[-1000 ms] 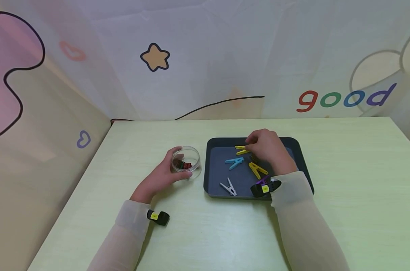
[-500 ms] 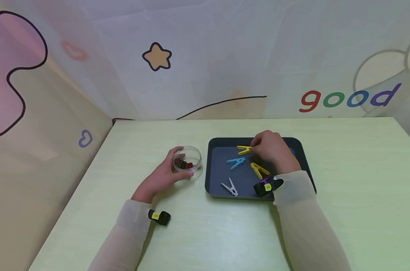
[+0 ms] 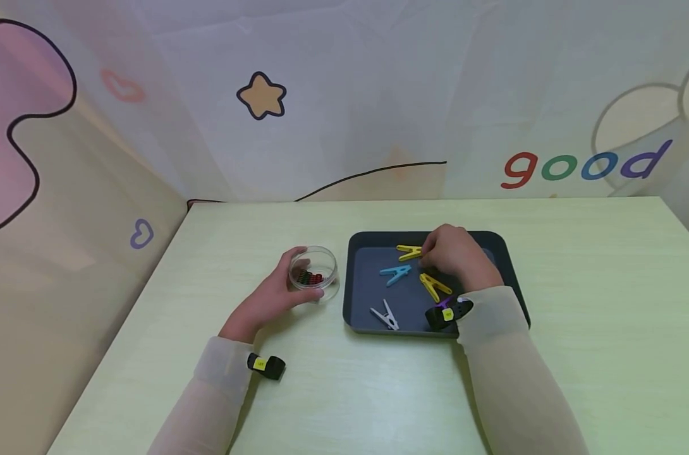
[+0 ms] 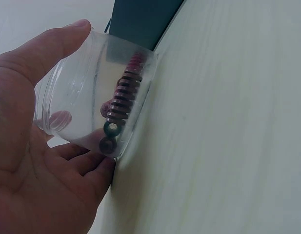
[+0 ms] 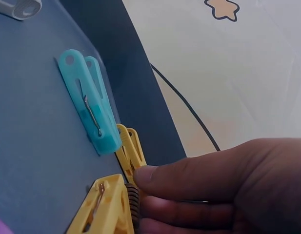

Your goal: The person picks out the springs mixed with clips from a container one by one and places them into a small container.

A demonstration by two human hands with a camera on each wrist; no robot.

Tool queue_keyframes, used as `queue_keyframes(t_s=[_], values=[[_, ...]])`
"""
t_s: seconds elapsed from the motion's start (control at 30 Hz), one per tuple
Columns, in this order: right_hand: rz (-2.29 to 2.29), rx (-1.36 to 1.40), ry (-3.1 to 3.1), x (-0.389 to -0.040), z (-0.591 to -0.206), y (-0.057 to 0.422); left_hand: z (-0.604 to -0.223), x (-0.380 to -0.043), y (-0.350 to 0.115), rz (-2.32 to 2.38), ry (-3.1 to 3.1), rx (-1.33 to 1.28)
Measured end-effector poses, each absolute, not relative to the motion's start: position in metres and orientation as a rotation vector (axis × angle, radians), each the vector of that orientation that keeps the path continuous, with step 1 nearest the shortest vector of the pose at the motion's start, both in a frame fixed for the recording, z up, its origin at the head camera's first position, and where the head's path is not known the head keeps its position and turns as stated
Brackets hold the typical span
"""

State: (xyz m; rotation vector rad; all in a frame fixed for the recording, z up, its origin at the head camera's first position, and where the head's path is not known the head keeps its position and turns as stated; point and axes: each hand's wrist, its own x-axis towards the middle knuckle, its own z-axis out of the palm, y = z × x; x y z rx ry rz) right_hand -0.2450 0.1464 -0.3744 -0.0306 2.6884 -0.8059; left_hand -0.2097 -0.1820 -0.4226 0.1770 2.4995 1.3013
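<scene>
My left hand (image 3: 273, 294) grips a clear plastic jar (image 4: 77, 92) from the side, thumb on one side and fingers around the other. Several red and dark coil springs (image 4: 123, 100) lie inside it. My right hand (image 3: 461, 256) reaches down into the dark grey tray (image 3: 353, 284), thumb and fingers bent. In the right wrist view, its fingertips are right at a dark coil spring (image 5: 132, 204), beside a yellow clothespin (image 5: 104, 204); I cannot tell whether they pinch the spring. The thumb overlaps a farther yellow clothespin (image 5: 128, 146).
A light blue clothespin (image 3: 396, 273) and a white clothespin (image 3: 385, 315) lie in the tray. A purple piece (image 3: 444, 303) shows partly behind the right wrist camera (image 3: 441, 316). A printed cloth (image 3: 344, 95) hangs behind the pale table (image 3: 310, 404).
My right hand has shifted slightly right and lowered in the tray, now covering the dark coil spring in the head view. My left hand and the jar have stayed in place.
</scene>
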Motion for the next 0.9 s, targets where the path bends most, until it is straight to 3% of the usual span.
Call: queue_keyframes(t_s=[0.9], values=[[-0.749, -0.044, 2.672, -0.2453, -0.3765, 0.1485, -0.4217, -0.2092, -0.1813, 1.293, 2.499, 0.173]])
